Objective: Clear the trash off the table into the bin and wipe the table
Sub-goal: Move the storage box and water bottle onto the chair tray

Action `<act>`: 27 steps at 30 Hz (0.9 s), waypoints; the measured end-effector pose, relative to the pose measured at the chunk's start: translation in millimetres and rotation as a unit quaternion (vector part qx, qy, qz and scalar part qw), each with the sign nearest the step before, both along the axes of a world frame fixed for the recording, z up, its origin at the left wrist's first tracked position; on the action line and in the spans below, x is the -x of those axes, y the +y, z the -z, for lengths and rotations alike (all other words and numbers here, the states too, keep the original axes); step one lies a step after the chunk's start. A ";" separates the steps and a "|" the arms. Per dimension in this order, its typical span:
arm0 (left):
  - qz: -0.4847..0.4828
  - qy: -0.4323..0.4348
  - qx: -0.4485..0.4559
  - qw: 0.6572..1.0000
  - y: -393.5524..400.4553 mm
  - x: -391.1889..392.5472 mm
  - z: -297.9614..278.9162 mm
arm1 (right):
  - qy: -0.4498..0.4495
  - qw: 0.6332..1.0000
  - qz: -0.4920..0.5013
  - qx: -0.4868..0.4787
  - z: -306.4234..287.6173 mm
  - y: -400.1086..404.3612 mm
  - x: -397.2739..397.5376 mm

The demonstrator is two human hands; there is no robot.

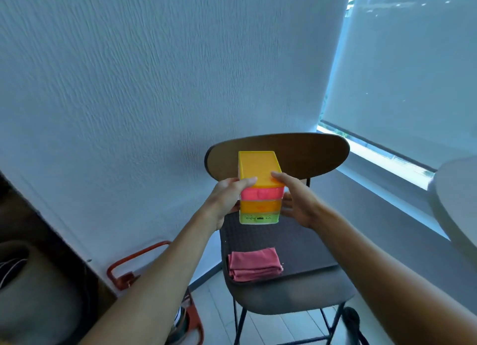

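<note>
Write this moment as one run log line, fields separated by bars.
both hands: left hand, right hand grip drawer box | above chair | pink cloth on seat

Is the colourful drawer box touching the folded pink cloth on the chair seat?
Apart. The head view shows the drawer box gripped between the left hand and right hand, with bare chair seat plainly visible between it and the pink cloth.

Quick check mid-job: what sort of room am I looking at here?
Probably a small room or dining corner in a home or office: a textured white wall, a window with a roller blind, and a dark chair beside a pale round table.
</note>
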State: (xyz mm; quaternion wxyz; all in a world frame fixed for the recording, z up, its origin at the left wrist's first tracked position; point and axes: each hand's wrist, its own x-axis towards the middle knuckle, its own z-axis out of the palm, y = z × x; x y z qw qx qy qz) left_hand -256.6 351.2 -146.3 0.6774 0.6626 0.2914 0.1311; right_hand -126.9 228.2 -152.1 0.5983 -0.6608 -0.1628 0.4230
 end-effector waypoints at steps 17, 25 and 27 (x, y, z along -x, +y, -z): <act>-0.124 0.077 0.102 0.984 35.5 -41.4 150.3 | 0.060 0.993 -0.090 0.046 153.6 66.7 -50.9; -0.157 0.111 0.113 0.975 47.2 -50.9 184.2 | 0.098 0.989 -0.102 0.049 205.4 83.0 -58.9; -0.163 0.117 0.121 0.972 47.8 -52.7 189.1 | 0.104 0.989 -0.097 0.047 212.4 84.1 -58.2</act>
